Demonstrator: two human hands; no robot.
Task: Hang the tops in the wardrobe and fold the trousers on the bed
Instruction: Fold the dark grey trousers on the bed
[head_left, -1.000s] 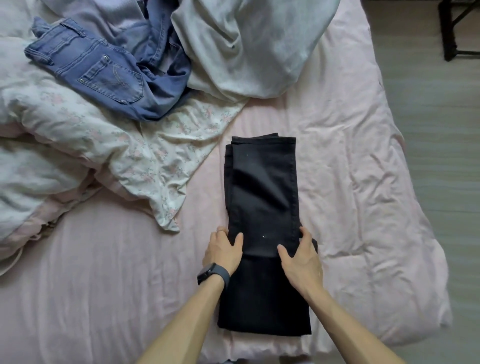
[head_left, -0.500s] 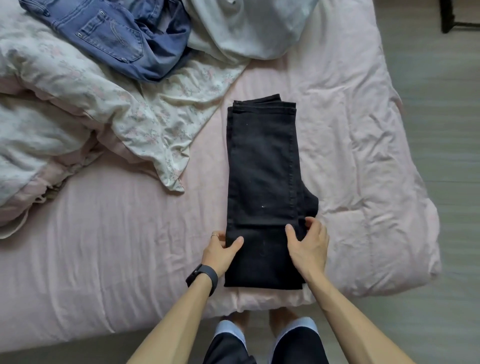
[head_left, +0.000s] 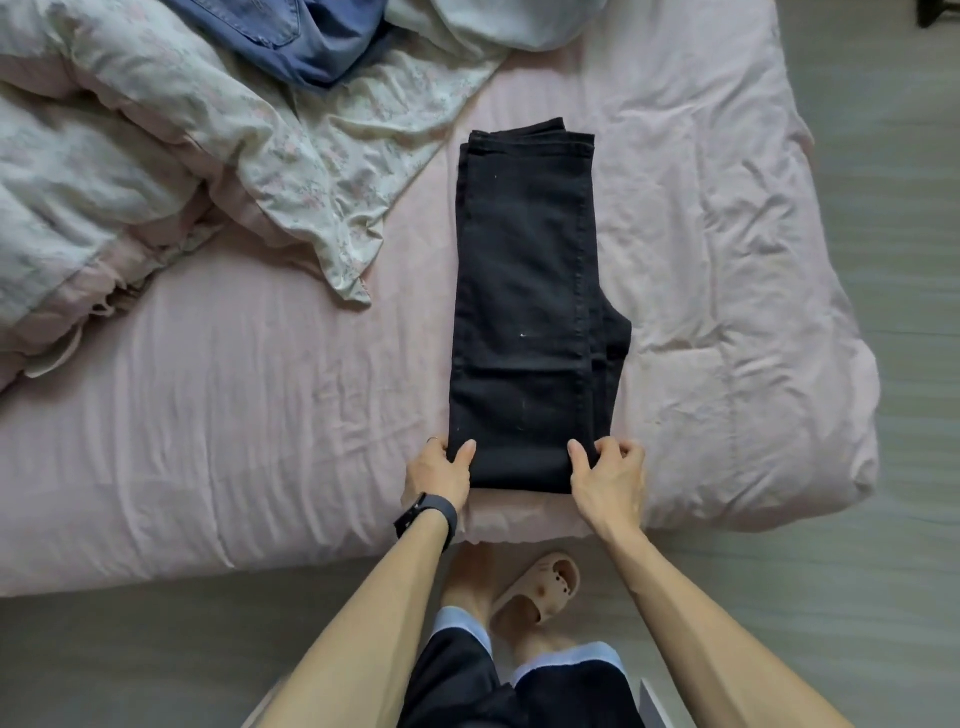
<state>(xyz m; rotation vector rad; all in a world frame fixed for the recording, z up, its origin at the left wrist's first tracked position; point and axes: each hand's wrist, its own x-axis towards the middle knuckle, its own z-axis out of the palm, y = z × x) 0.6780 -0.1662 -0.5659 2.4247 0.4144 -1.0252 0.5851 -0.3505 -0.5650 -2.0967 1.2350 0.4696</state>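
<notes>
Black trousers (head_left: 524, 291), folded lengthwise into a long narrow strip, lie on the pink bed (head_left: 234, 426), running away from me. My left hand (head_left: 439, 470) grips the near left corner of the trousers, thumb on top and fingers underneath. My right hand (head_left: 608, 475) pinches the near right corner the same way, at the bed's front edge. Blue jeans (head_left: 291, 36) lie crumpled at the top of the view, partly cut off. A pale grey top (head_left: 498, 23) lies beside them.
A rumpled floral duvet (head_left: 156, 156) covers the bed's left and far part. Grey floor (head_left: 909, 260) runs along the bed's right side and in front of it. My legs and a beige slipper (head_left: 540, 587) stand below the bed's edge.
The view has pulled back from the bed. Both hands slid down the trousers from the middle to the near end and now grip its corners.
</notes>
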